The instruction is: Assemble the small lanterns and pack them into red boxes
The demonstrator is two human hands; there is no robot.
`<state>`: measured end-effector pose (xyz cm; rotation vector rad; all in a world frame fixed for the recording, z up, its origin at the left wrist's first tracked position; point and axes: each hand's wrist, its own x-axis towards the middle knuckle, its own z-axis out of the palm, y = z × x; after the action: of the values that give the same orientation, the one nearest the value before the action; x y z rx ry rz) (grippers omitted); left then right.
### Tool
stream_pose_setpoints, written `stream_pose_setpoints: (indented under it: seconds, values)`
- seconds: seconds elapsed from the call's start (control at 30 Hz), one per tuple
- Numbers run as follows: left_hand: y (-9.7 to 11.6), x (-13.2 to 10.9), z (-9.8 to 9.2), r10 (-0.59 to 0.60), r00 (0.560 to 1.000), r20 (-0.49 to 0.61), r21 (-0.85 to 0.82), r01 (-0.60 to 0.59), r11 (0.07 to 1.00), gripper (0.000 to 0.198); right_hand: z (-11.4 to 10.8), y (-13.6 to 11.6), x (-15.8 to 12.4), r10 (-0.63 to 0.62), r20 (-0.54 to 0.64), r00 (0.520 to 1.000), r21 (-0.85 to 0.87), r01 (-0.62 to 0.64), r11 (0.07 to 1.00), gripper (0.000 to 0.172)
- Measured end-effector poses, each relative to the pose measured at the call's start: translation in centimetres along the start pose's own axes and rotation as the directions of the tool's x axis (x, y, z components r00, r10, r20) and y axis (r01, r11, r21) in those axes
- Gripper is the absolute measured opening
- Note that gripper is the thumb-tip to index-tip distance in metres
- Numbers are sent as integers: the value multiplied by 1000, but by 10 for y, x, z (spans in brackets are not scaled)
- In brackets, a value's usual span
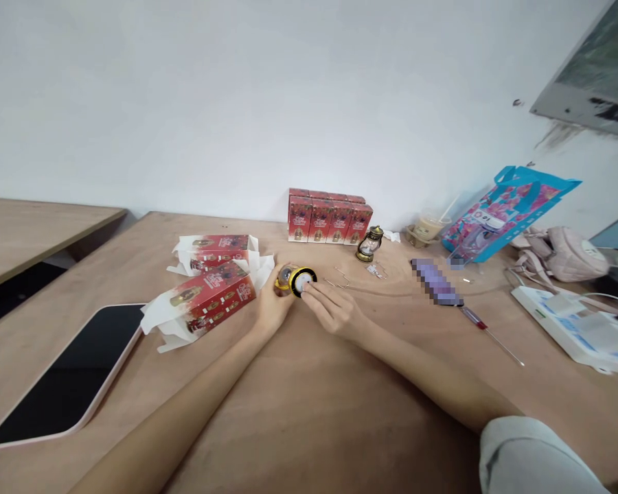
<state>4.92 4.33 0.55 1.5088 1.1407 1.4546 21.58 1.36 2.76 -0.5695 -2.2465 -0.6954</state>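
Observation:
My left hand [274,302] is wrapped round a small gold lantern [294,280] lying on its side, white base turned toward me. My right hand [332,307] pinches at that base with its fingertips. Both hands rest over the wooden table [309,412]. Two opened red boxes [211,291] with white paper flaps lie just left of my left hand. A second small lantern [369,243] stands upright farther back, right of my hands.
A row of closed red boxes [328,218] stands by the wall. A tablet [72,374] lies at the left. A screwdriver [489,334], a blurred purple object [437,281], a blue gift bag [505,209], a pink bag [566,254] and a white device [571,322] sit to the right.

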Motion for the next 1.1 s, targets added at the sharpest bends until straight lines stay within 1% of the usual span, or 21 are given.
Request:
stream_pose_setpoints:
  seconds: [0.13,0.3,0.4,0.57,0.7,0.8,1.0,1.1]
  values:
    - [-2,0,0,-7,999,-35,8,7,1000,56,3,-6,0,-51,-65,997,-130,42,991,30]
    - [-6,2,0,4,999,-34,2,-4,1000,56,4,-4,1,-53,-51,997,-182,43,982,38]
    - [-6,2,0,-5,1000,-27,-15,4,1000,57,7,-3,-3,-76,-36,996,-180,68,981,39]
    - [-7,1,0,-21,999,-31,-23,20,1000,57,13,-2,-8,-70,-33,997,-162,64,985,40]
    - [-7,1,0,-15,999,-46,-32,13,999,54,14,-3,-8,-77,-31,997,-180,71,981,37]
    - [-7,2,0,-29,998,-59,-42,27,999,56,14,-3,-7,-73,-33,997,-182,66,981,38]
    - [-8,2,-1,-84,995,-46,-19,83,996,61,17,-4,-8,-49,-16,999,-144,46,989,52]
    - [-8,2,-2,-98,993,-60,16,99,995,62,17,-5,-7,-19,-45,999,-85,15,996,58]
